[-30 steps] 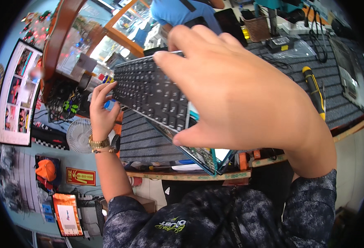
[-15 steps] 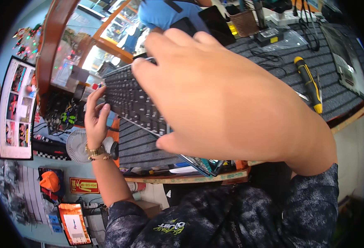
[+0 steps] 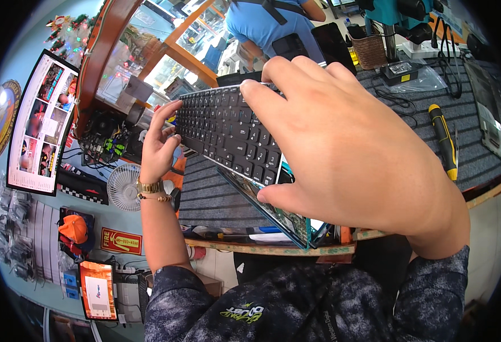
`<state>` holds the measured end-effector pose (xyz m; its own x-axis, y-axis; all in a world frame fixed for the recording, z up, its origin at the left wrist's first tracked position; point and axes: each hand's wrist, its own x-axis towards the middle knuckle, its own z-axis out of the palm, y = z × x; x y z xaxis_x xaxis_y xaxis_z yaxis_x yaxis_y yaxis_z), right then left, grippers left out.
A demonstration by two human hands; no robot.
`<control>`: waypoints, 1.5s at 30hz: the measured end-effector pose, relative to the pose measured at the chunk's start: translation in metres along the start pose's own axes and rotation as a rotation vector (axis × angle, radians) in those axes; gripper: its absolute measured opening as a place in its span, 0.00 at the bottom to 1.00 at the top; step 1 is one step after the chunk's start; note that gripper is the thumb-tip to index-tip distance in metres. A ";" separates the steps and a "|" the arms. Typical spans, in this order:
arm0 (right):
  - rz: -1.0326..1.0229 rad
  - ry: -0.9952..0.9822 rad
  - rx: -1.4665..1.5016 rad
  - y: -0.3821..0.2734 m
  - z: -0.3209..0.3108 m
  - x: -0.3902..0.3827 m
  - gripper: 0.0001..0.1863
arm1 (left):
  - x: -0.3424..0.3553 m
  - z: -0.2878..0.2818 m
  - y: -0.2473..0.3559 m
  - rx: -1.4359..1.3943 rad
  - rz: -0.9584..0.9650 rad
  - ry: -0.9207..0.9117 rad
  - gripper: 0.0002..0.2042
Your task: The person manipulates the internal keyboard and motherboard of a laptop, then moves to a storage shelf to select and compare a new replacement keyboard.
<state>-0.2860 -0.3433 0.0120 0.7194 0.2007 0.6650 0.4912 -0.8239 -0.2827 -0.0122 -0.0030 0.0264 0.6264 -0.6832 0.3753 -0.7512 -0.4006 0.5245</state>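
A black laptop keyboard (image 3: 222, 128) is held up at a slant above the workbench, its keys facing me. My left hand (image 3: 162, 142) pinches its left end, with the thumb toward the near side and the fingers along the end. Spread across the right end is my right hand (image 3: 353, 154), its fingers at the far edge and its thumb at the near edge. That hand is large in view and covers much of the keyboard's right part. Under the keyboard, a teal-edged device casing (image 3: 296, 231) with a circuit board shows partly at the bench's near edge.
A yellow-and-black screwdriver (image 3: 444, 142) lies on the ribbed grey mat (image 3: 216, 199) at right. Behind are a black adapter (image 3: 399, 72), a wicker holder (image 3: 369, 51) and a person in blue (image 3: 270, 23). A small fan (image 3: 124, 185) and a monitor (image 3: 42, 122) stand at left.
The view has shifted, and the scene sits further right. The keyboard shows its keys more fully, and more of the teal-edged casing is visible below it. Both hands keep their hold.
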 end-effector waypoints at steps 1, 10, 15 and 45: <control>0.002 -0.002 -0.002 0.000 0.000 0.000 0.47 | 0.001 0.001 0.000 -0.005 0.001 -0.001 0.40; -0.005 0.009 -0.039 -0.001 0.001 0.001 0.48 | 0.007 -0.002 0.003 0.117 0.006 -0.031 0.44; 0.015 0.044 0.015 -0.008 -0.011 0.002 0.44 | 0.017 0.005 0.021 0.203 0.036 -0.097 0.47; -0.100 0.110 -0.156 0.009 0.011 -0.008 0.12 | 0.018 0.004 0.011 0.221 0.051 -0.082 0.47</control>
<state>-0.2818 -0.3468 -0.0039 0.6089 0.2331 0.7583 0.4688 -0.8768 -0.1069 -0.0104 -0.0219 0.0360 0.5745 -0.7494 0.3292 -0.8142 -0.4821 0.3236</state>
